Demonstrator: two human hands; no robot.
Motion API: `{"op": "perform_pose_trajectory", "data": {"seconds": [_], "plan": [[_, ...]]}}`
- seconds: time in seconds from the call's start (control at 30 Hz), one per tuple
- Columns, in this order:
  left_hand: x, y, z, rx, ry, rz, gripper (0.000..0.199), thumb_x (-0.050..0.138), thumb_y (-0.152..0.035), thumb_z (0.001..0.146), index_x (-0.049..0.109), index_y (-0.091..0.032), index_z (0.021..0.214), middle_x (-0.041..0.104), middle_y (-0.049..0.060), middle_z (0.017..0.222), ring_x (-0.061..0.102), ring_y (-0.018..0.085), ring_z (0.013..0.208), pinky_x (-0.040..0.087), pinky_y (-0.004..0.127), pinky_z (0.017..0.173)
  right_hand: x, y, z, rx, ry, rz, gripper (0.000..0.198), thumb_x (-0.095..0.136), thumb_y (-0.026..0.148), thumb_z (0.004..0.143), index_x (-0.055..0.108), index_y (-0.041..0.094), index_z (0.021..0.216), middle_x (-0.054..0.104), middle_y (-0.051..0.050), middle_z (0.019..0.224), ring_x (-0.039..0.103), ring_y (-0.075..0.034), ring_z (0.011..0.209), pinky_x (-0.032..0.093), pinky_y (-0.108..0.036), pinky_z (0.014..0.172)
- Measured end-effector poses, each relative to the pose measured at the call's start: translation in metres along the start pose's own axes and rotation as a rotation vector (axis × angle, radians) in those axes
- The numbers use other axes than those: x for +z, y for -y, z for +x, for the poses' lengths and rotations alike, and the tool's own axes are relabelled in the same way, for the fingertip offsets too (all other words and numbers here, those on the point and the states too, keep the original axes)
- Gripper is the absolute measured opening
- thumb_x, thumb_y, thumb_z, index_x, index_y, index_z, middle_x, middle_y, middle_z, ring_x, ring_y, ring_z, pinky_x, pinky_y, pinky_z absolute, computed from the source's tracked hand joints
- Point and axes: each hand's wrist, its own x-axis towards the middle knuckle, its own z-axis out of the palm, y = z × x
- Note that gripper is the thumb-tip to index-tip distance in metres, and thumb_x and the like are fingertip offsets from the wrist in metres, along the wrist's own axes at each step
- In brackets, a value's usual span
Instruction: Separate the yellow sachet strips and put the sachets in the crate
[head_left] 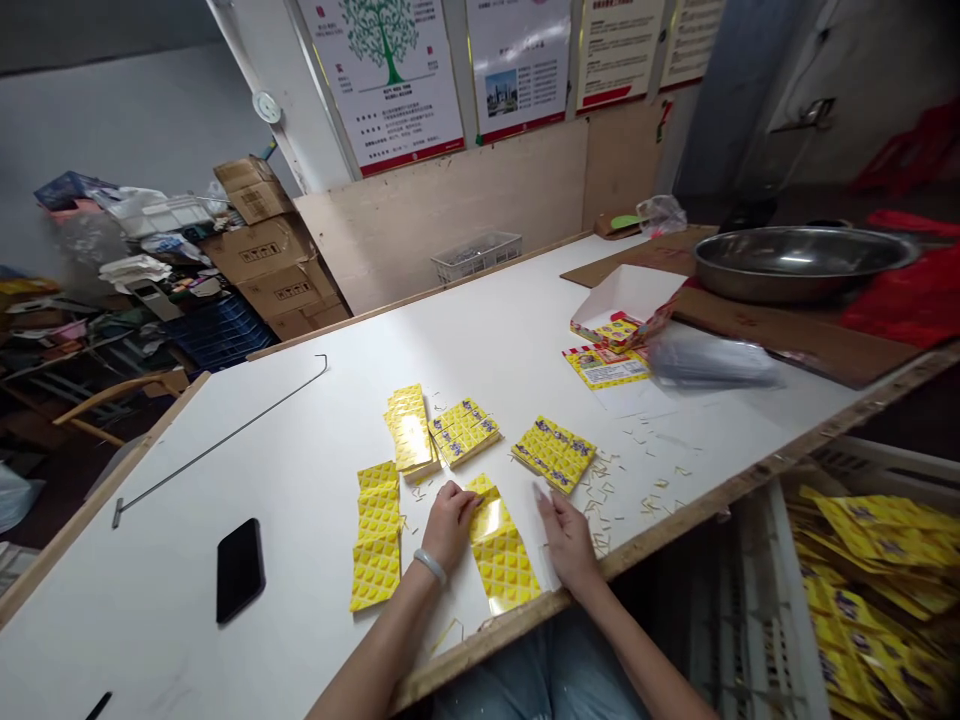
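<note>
- Table (315,560): white top filling the middle of the frame, rimmed by a wooden edge (675,530) that runs from bottom centre to right.
- Yellow strip (502,560): task object, lower centre, its near end close to that edge.
- Left hand (448,525): fingertips pinching the strip's upper left side.
- Right hand (570,540): just right of the strip, over the near edge; whether it grips anything cannot be told.
- Stacks (555,452): yellow, at centre, bounding the work above; a second strip (376,535) bounds it at left.
- White surface extends leftward to the phone (241,570) and rod (225,433).
- Basin (795,260): on cardboard (787,340), upper right.
- Crate (759,620): below the edge, lower right, holding yellow packets (874,600).
- Room: boxes (262,260) upper left, posters (390,110) top.
</note>
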Motion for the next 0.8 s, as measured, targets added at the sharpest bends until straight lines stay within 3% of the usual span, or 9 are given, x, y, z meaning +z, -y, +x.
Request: {"op": "perform_pose_trajectory", "data": {"seconds": [0.13,0.23,0.37,0.57,0.8], "plan": [[-0.002,0.006,0.003,-0.027,0.114,-0.034,0.02,0.048,-0.033,0.087,0.056,-0.018,0.098,0.055,0.002,0.082,0.049,0.014,0.07,0.043,0.028,0.066,0.01,0.011,-0.012,-0.1,0.423,-0.292,0.04,0.04,0.049,0.089,0.047,0.018,0.064,0.047,0.004,0.056,0.043,-0.011,0.054,0.028,-0.022,0.052],[-0.011,0.006,0.006,0.015,0.17,-0.047,0.017,0.048,-0.031,0.086,0.055,-0.018,0.095,0.056,0.004,0.086,0.051,0.015,0.077,0.045,0.029,0.071,0.018,0.012,-0.017,-0.15,0.585,-0.554,0.038,0.038,0.044,0.092,0.055,0.017,0.07,0.057,0.0,0.063,0.05,-0.013,0.06,0.028,-0.023,0.056],[-0.012,0.004,0.009,0.046,0.217,-0.073,0.017,0.049,-0.026,0.083,0.062,-0.018,0.09,0.057,0.007,0.092,0.054,0.018,0.086,0.045,0.032,0.077,0.022,0.012,-0.017,-0.141,0.615,-0.674,0.038,0.037,0.042,0.092,0.06,0.017,0.076,0.063,-0.004,0.07,0.055,-0.016,0.067,0.027,-0.025,0.058],[-0.007,0.009,0.012,0.026,0.203,-0.105,0.021,0.049,-0.027,0.083,0.067,-0.016,0.084,0.058,0.007,0.087,0.055,0.016,0.078,0.045,0.028,0.069,0.021,0.014,-0.016,-0.127,0.607,-0.681,0.039,0.036,0.043,0.092,0.061,0.018,0.077,0.063,-0.004,0.069,0.056,-0.016,0.066,0.026,-0.024,0.057],[-0.004,0.005,0.014,-0.013,0.167,-0.103,0.02,0.051,-0.026,0.08,0.067,-0.016,0.077,0.059,0.007,0.083,0.056,0.017,0.078,0.045,0.029,0.069,0.022,0.009,-0.017,-0.167,0.602,-0.726,0.039,0.034,0.043,0.093,0.06,0.018,0.077,0.063,-0.004,0.069,0.056,-0.016,0.065,0.024,-0.025,0.056]]}}
